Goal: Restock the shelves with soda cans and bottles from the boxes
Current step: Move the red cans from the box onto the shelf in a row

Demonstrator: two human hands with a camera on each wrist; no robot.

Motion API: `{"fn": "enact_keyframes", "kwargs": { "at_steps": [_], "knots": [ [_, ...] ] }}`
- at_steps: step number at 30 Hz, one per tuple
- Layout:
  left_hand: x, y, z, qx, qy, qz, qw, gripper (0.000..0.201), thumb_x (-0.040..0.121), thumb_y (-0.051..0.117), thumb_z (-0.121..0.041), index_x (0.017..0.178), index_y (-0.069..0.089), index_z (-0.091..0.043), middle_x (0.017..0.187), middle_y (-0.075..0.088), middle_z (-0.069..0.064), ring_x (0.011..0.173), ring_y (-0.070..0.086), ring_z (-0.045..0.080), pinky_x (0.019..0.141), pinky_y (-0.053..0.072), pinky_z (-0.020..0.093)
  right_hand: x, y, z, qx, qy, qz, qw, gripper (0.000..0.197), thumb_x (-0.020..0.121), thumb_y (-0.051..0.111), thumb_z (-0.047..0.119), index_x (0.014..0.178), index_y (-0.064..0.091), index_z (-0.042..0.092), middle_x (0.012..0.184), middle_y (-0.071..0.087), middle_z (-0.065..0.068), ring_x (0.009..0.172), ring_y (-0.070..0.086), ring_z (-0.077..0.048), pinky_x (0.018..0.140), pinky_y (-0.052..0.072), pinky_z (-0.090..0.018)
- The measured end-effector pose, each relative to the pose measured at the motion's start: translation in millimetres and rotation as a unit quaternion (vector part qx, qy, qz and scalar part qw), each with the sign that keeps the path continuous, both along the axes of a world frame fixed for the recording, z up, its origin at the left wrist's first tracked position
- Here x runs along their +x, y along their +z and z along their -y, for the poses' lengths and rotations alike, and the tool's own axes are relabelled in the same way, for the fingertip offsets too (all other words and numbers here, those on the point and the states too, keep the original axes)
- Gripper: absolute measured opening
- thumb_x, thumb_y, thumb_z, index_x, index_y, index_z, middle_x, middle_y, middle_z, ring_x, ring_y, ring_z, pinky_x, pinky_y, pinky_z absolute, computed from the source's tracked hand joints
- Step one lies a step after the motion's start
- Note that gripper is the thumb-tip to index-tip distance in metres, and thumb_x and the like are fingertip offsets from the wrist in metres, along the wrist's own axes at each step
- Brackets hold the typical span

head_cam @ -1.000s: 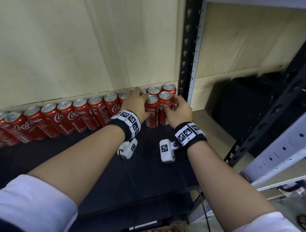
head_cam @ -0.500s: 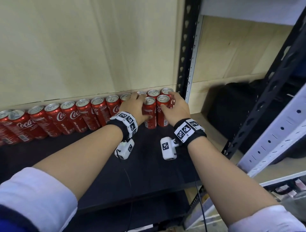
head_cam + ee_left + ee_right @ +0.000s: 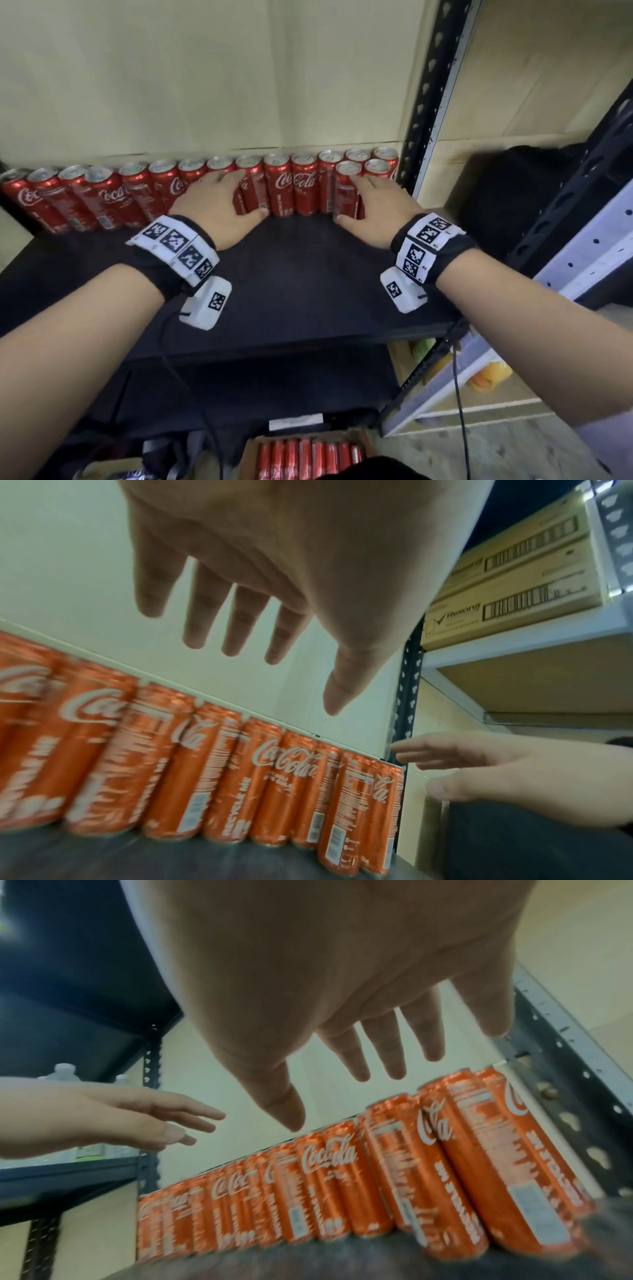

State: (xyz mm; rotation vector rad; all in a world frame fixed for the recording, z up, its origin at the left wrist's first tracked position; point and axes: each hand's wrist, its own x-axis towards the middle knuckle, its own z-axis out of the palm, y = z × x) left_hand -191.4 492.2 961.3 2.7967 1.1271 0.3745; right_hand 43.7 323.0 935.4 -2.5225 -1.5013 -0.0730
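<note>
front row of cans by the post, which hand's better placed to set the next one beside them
Left, probably. The two front cans stand at the shelf's right end against the post, so the free spot is on their left. The open left hand is on that side; the right hand is in front of them.

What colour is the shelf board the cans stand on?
Black, matte; the shelf board under the cans shows best in the head view.

Pale wall (image 3: 205,75), black upright (image 3: 431,85)

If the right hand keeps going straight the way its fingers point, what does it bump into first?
Most likely the front pair of cans at the row's right end. The right hand is open, its fingers aimed at them and already very near; whether they touch is unclear.
</note>
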Motion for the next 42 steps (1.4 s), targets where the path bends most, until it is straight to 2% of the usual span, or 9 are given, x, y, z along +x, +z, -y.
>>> {"fn": "enact_keyframes", "kwargs": {
  "at_steps": [6,11,17,24,28,32,35,39,42],
  "knots": [
    [-98,-33,32,-0.037,0.099,-0.085,0.991,0.095,0.082,0.041,-0.084,0.159,0.020,-0.032,0.167,0.016,0.009,0.151,0.022,0.033,0.122,0.023,0.052,-67,-33,33,-0.006,0.030,-0.009,0.999,0.091,0.088,0.046,0.069,0.160,0.014,0.022,0.164,0.027,-0.006,0.150,0.024,-0.031,0.120,0.025,-0.054],
    [-155,-69,73,-0.086,0.103,-0.077,0.988,0.089,0.087,0.045,-0.077,0.159,0.021,-0.032,0.168,0.013,0.006,0.153,0.017,0.031,0.123,0.019,0.051,-120,-67,69,-0.001,0.043,-0.037,0.998,0.086,0.092,0.046,0.065,0.160,0.017,0.021,0.166,0.021,-0.004,0.153,0.015,-0.028,0.123,0.020,-0.053],
    [-196,-120,120,-0.113,0.066,-0.066,0.989,0.080,0.090,0.048,-0.069,0.158,0.024,-0.035,0.168,0.014,0.002,0.154,0.015,0.029,0.122,0.021,0.053,-169,-116,122,-0.034,0.037,-0.025,0.998,0.083,0.096,0.041,0.062,0.161,0.011,0.021,0.169,0.008,-0.003,0.156,0.000,-0.025,0.124,0.002,-0.054],
    [-223,-183,177,-0.122,0.024,-0.056,0.991,0.078,0.093,0.054,-0.057,0.159,0.019,-0.037,0.169,0.003,-0.003,0.155,0.009,0.026,0.123,0.019,0.051,-186,-177,201,-0.049,0.040,-0.084,0.994,0.080,0.097,0.048,0.054,0.161,0.009,0.027,0.169,-0.002,0.000,0.156,-0.002,-0.023,0.126,0.009,-0.046],
    [-238,-229,204,-0.162,0.032,-0.092,0.982,0.077,0.092,0.061,-0.051,0.158,0.025,-0.032,0.168,0.010,0.001,0.153,0.018,0.030,0.121,0.026,0.053,-189,-220,246,-0.115,0.020,-0.143,0.983,0.076,0.096,0.051,0.052,0.160,0.018,0.026,0.168,0.011,-0.003,0.154,0.013,-0.027,0.124,0.019,-0.044],
    [-249,-264,237,-0.240,0.050,-0.173,0.954,0.077,0.091,0.063,-0.049,0.157,0.029,-0.029,0.165,0.023,0.004,0.149,0.028,0.029,0.118,0.032,0.048,-191,-249,290,-0.189,-0.013,-0.215,0.958,0.074,0.093,0.053,0.050,0.156,0.028,0.021,0.156,0.038,-0.012,0.140,0.040,-0.033,0.113,0.036,-0.041],
    [-252,-284,261,-0.277,0.055,-0.219,0.934,0.077,0.090,0.064,-0.046,0.157,0.030,-0.026,0.161,0.030,0.008,0.144,0.036,0.031,0.115,0.036,0.046,-196,-266,317,-0.236,-0.042,-0.265,0.934,0.074,0.094,0.058,0.046,0.156,0.025,0.022,0.148,0.046,-0.016,0.130,0.050,-0.036,0.102,0.044,-0.041],
    [-256,-315,284,-0.309,0.102,-0.237,0.916,0.078,0.089,0.068,-0.039,0.155,0.032,-0.019,0.156,0.033,0.015,0.137,0.042,0.037,0.112,0.039,0.042,-202,-293,344,-0.276,-0.046,-0.294,0.914,0.081,0.093,0.060,0.048,0.158,0.020,0.022,0.147,0.047,-0.017,0.130,0.050,-0.036,0.101,0.043,-0.039],
    [-263,-343,295,-0.349,0.136,-0.286,0.882,0.072,0.091,0.065,-0.036,0.153,0.035,-0.017,0.150,0.039,0.019,0.130,0.049,0.038,0.106,0.044,0.040,-208,-314,358,-0.302,-0.045,-0.313,0.899,0.085,0.092,0.060,0.049,0.159,0.018,0.019,0.153,0.041,-0.016,0.135,0.045,-0.034,0.106,0.042,-0.038]
  ]
}}
